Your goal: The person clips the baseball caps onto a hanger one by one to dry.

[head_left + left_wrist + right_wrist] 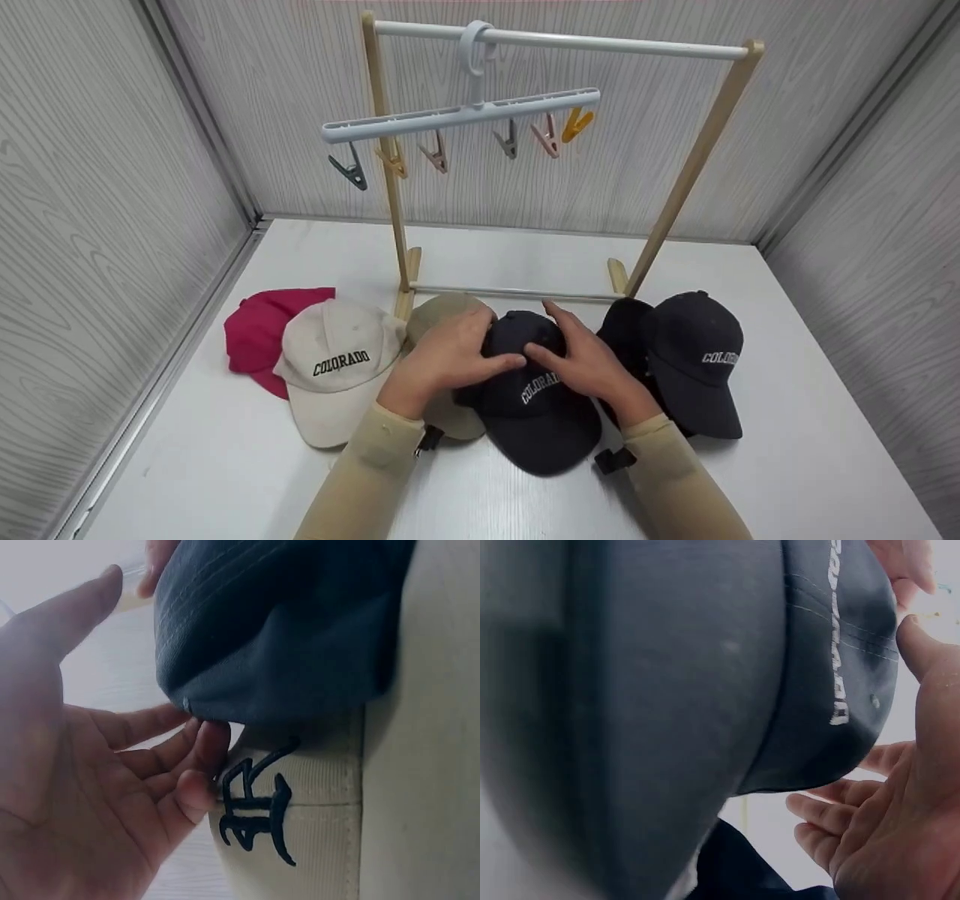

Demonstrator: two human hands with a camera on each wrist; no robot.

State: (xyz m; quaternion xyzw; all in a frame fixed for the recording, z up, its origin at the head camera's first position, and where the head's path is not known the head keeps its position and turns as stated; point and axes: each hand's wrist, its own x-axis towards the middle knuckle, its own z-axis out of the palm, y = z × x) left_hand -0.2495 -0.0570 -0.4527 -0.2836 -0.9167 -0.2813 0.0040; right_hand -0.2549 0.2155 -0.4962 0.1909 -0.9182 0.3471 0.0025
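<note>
A navy cap with white COLORADO lettering lies in the middle of the table, brim towards me. My left hand is at its left side, thumb stretched over the crown in the head view. In the left wrist view its bent fingertips meet the lower edge of the navy cloth, and the thumb stands off it. My right hand flanks the other side, thumb spread and fingers loosely bent beside the crown in the right wrist view. A khaki cap, with dark embroidery in the left wrist view, lies partly under my left hand.
To the left lie a cream COLORADO cap and a crimson cap. On the right, a navy cap overlaps a black cap. Behind stands a wood-and-white rack, bearing a pale blue hanger with several coloured clips.
</note>
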